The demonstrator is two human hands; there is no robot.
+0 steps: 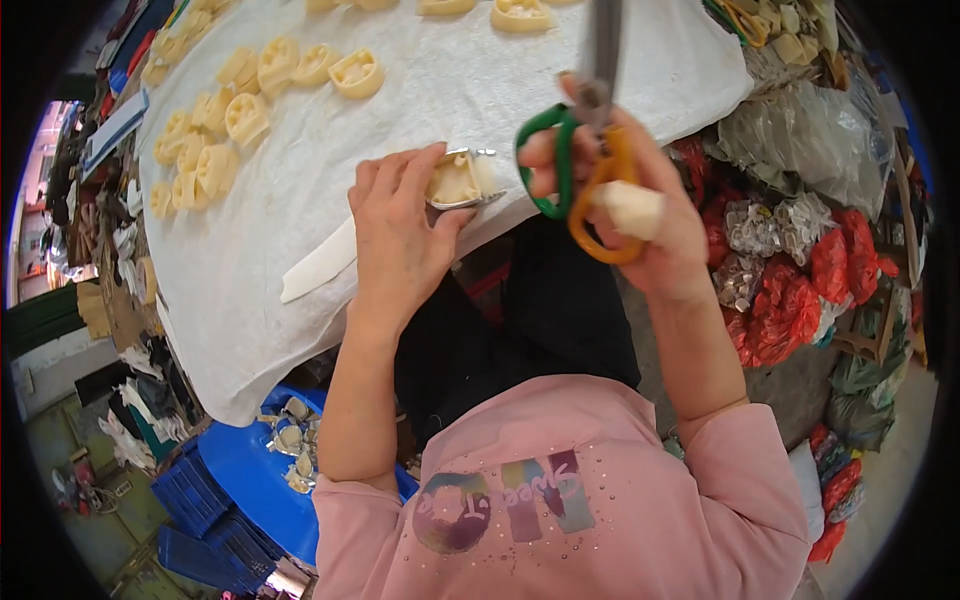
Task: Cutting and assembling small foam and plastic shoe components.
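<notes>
My left hand [400, 220] rests near the front edge of the white-covered table. Its thumb and fingers close around a small cream-coloured piece [456, 184] with a shiny silver rim. My right hand [665, 225] is raised to the right of it, fingers through the handles of a pair of scissors [594, 100]. One handle loop is green, the other orange, and the blades point up and away from me, slightly blurred. Something pale cream [632, 210] covers or sits at my right thumb; which of these I cannot tell. A flat white strip [322, 264] lies beside my left wrist.
Several cream-coloured moulded pieces [357, 74] are spread over the white cloth [300, 150], mostly far left. Below the table's left side is a blue basin [235, 455] with silvery scraps. Red plastic bags [785, 310] and clear bags [800, 135] crowd the right.
</notes>
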